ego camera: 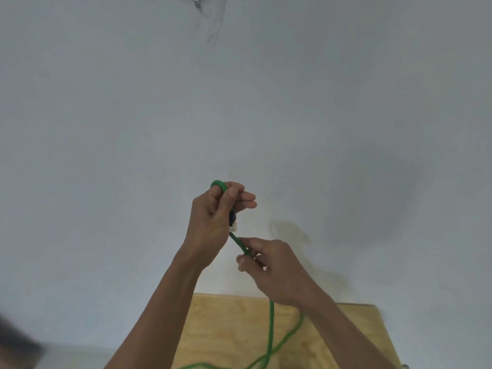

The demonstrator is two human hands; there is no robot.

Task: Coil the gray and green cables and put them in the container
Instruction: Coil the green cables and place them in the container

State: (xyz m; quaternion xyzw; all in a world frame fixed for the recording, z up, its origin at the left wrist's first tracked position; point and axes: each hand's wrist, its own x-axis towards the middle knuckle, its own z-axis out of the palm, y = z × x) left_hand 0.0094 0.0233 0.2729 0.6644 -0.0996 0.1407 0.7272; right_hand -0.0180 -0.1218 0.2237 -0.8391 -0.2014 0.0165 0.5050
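Note:
My left hand (213, 217) is raised in front of the wall and grips a loop of the green cable (271, 331), with the cable's dark plug end showing below its thumb. My right hand (269, 265), just below and to the right, pinches the same cable where it leaves the left hand. From there the cable hangs down and trails in loose curves over the wooden table (221, 328). No gray cable and no container are in view.
A pale wall (239, 102) fills most of the view, with a small fixture (198, 2) high up. A dark blurred object (16, 344) sits at the lower left edge.

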